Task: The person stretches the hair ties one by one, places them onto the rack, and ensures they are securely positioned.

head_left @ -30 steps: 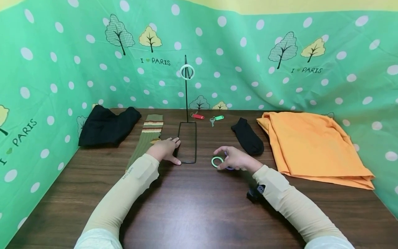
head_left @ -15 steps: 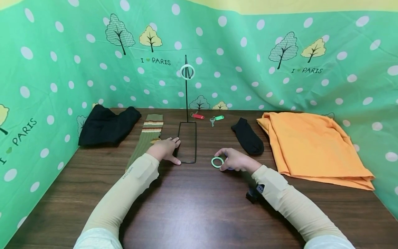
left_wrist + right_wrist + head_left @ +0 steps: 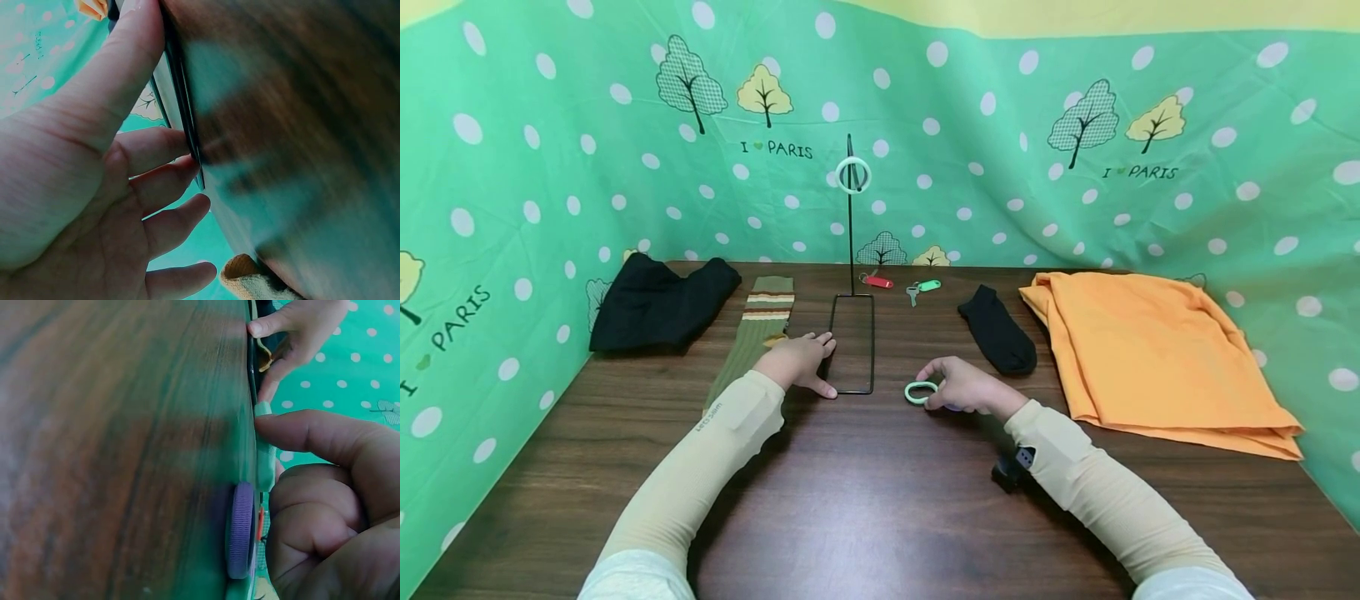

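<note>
In the head view my left hand [image 3: 799, 362] rests on the left side of a black wire stand's base [image 3: 872, 346], thumb at the near corner. The left wrist view shows its fingers [image 3: 172, 226] extended along the bar. My right hand [image 3: 967, 385] pinches a pale green ring [image 3: 907, 392] by its right side, low over the table. A purple ring [image 3: 241, 531] with a ridged edge is below that hand, mostly hidden from the head view. Another pale ring [image 3: 841, 176] hangs near the top of the stand's upright rod [image 3: 851, 242].
A striped green sock [image 3: 748, 337] and folded black cloth [image 3: 658, 304] lie left. Behind the base are a red key tag [image 3: 880, 282] and a key with a green tag [image 3: 929, 285]. A black sock [image 3: 1000, 333] and folded orange cloth [image 3: 1157, 358] lie right.
The pale green ring in my right hand has tipped flatter and shifted slightly left and down. My left hand has stayed on the base.
</note>
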A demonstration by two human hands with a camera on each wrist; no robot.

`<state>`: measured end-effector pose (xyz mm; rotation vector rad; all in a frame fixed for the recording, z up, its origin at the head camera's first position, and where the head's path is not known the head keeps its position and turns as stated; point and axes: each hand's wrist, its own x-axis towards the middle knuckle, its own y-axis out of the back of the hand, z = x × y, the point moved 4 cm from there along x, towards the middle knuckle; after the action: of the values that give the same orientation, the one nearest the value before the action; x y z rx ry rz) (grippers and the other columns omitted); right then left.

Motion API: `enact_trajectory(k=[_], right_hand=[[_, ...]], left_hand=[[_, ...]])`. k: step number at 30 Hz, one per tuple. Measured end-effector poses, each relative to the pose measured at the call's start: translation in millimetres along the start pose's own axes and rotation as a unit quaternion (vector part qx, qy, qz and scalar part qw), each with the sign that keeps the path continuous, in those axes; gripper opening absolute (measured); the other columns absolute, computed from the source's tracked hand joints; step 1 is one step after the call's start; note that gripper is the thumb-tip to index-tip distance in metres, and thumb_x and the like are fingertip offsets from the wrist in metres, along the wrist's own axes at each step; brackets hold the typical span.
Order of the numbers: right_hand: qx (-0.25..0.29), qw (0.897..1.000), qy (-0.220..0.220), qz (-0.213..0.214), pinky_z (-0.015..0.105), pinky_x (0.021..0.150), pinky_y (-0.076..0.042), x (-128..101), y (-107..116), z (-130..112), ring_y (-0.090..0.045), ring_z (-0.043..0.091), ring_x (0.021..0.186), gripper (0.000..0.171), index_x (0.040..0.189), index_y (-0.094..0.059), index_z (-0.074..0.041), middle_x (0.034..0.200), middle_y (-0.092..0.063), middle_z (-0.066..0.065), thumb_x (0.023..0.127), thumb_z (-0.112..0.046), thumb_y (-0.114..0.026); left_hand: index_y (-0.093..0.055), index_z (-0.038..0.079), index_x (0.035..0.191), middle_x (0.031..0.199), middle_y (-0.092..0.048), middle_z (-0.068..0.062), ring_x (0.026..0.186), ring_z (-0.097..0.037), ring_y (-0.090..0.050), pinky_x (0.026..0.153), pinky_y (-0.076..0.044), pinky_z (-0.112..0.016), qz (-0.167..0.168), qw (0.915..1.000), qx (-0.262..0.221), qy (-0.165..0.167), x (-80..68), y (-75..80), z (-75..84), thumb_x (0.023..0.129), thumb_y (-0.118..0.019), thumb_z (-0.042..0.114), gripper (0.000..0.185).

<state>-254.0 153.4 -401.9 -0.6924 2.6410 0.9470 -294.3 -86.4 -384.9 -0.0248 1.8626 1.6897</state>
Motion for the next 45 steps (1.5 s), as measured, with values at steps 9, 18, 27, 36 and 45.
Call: enact_trajectory(k=[9,18,27,36,45], right_hand=[[0.001,0.999,0.049,0.009,0.02,0.037,-0.025,-2.9,0.5,-11.7,-0.029,0.004,0.035,0.037,0.109,-0.056,0.0,0.048,-0.042,-0.005,0.074,0.001,-0.068],[-0.004,0.998,0.062,0.007,0.023,0.044,-0.026,-7.2,2.9,-33.4,-0.032,0.008,0.045,0.036,0.11,-0.055,-0.001,0.054,-0.046,-0.004,0.076,0.0,-0.067],[-0.021,0.997,0.078,0.02,0.024,0.045,-0.028,-9.0,8.4,-62.6,-0.032,0.01,0.046,0.036,0.111,-0.056,-0.005,0.053,-0.043,-0.004,0.077,-0.006,-0.068],[-0.031,0.99,0.13,0.042,0.023,0.044,-0.028,-17.5,20.9,-101.6,-0.031,0.009,0.044,0.033,0.108,-0.057,-0.004,0.051,-0.034,-0.006,0.077,-0.005,-0.067],[-0.023,0.982,0.176,0.063,0.021,0.043,-0.026,-31.1,38.1,-148.7,-0.029,0.008,0.043,0.033,0.108,-0.057,-0.005,0.05,-0.034,-0.005,0.078,-0.004,-0.068]], left_hand=[[-0.018,0.011,0.149,0.157,-0.01,-0.005,0.143,-0.029,-0.013,0.109,-0.028,-0.048,-0.006,0.9999,-0.01,0.0,-1.5,-0.1,0.3,0.076,-0.064,0.056,0.097],[-0.018,0.011,0.149,0.157,-0.011,-0.005,0.143,-0.029,-0.013,0.109,-0.028,-0.049,-0.003,0.9999,-0.011,0.001,-0.5,-1.0,-1.2,0.076,-0.064,0.056,0.098],[-0.018,0.013,0.149,0.157,-0.01,-0.003,0.144,-0.027,-0.013,0.109,-0.028,-0.048,-0.003,0.9999,-0.01,0.007,0.2,-2.5,-2.1,0.075,-0.064,0.056,0.098],[-0.017,0.013,0.15,0.157,-0.009,-0.003,0.144,-0.027,-0.012,0.108,-0.03,-0.047,-0.007,0.9999,-0.009,0.005,0.7,-3.2,-1.7,0.075,-0.064,0.057,0.099],[-0.018,0.014,0.149,0.157,-0.011,-0.002,0.143,-0.027,-0.013,0.108,-0.03,-0.049,-0.003,1.0,-0.004,0.008,0.2,-1.5,-2.3,0.075,-0.064,0.058,0.098]])
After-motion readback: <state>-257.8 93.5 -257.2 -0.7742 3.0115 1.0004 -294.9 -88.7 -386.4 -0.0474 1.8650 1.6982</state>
